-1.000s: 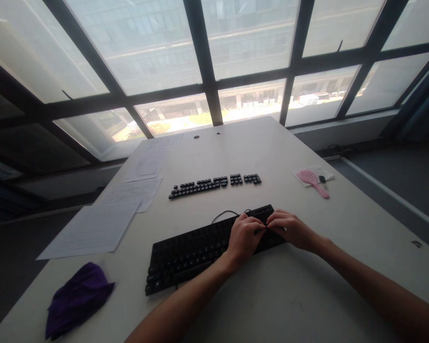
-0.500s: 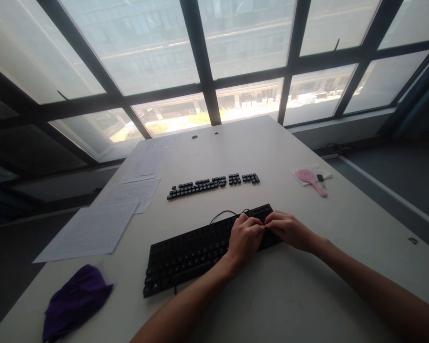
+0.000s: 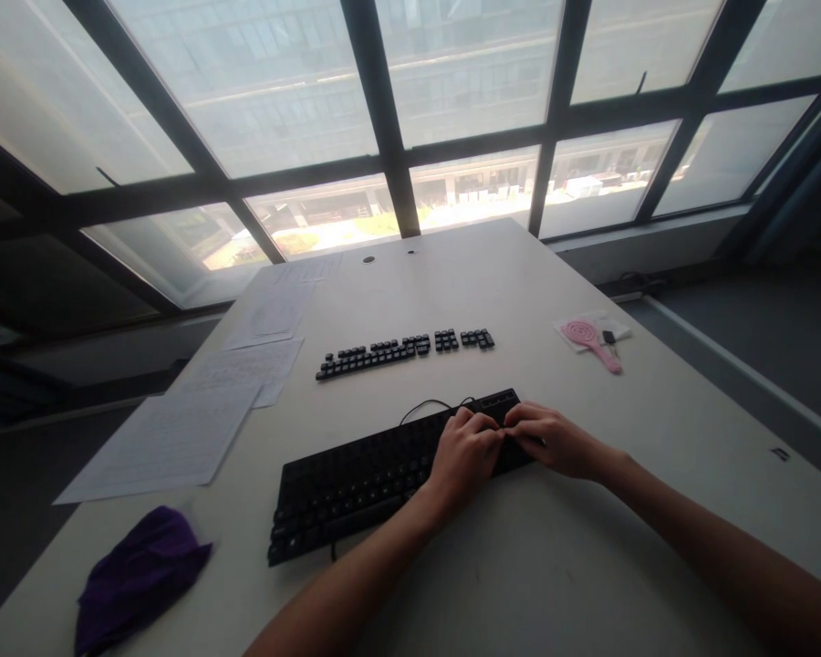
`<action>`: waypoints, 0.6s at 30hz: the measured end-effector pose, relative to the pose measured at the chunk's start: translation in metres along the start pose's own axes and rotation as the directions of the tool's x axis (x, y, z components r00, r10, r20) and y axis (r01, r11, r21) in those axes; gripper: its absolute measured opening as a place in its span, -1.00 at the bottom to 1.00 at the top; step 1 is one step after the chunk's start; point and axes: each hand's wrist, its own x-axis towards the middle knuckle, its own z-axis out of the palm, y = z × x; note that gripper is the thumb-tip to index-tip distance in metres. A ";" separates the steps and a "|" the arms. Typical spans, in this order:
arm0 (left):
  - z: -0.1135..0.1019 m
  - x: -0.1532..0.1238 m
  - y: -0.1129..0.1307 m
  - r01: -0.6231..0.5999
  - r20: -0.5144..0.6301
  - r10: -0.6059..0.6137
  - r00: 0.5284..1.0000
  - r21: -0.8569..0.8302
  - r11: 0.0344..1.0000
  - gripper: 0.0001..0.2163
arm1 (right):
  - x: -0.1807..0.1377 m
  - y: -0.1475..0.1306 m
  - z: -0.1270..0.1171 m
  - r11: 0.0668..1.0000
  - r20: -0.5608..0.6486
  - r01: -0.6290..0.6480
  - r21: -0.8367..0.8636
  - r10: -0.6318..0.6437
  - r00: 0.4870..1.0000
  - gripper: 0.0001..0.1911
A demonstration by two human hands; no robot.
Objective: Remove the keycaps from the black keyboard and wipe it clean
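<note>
A black keyboard (image 3: 356, 493) lies at a slant on the white desk, with keycaps showing on its lower rows and a darker, bare-looking area above them. Over its right end, my left hand (image 3: 466, 453) and my right hand (image 3: 554, 440) meet with fingertips pinched together. Whatever sits between the fingers is too small and hidden to make out. Behind the keyboard, loose black keycaps (image 3: 376, 356) stand in rows, split into groups. A thin cable (image 3: 424, 403) curves out from the keyboard's back edge.
Printed paper sheets (image 3: 171, 443) cover the desk's left side. Nearer me lies a purple cloth (image 3: 140, 575). To the right, a pink hairbrush-shaped item (image 3: 588, 342) rests beside a small black-topped object (image 3: 608, 338). Tall windows (image 3: 472, 73) stand beyond the desk (image 3: 479, 283).
The view has shifted slightly, so everything sits a little further left. Both hands keep their pinch at the keyboard's right end, with hardly any visible movement.
</note>
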 end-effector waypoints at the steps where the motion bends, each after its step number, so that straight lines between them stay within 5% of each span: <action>1: 0.001 0.000 -0.001 0.007 -0.004 -0.007 1.000 -0.019 1.000 -0.77 | 0.000 -0.001 0.000 1.000 -0.006 -0.005 0.001 0.005 1.000 -0.81; 18: -0.004 0.005 -0.004 0.200 -0.098 -0.234 0.967 -0.271 0.942 -0.92 | 0.001 -0.003 0.000 0.998 0.007 -0.050 -0.032 0.051 0.999 -0.83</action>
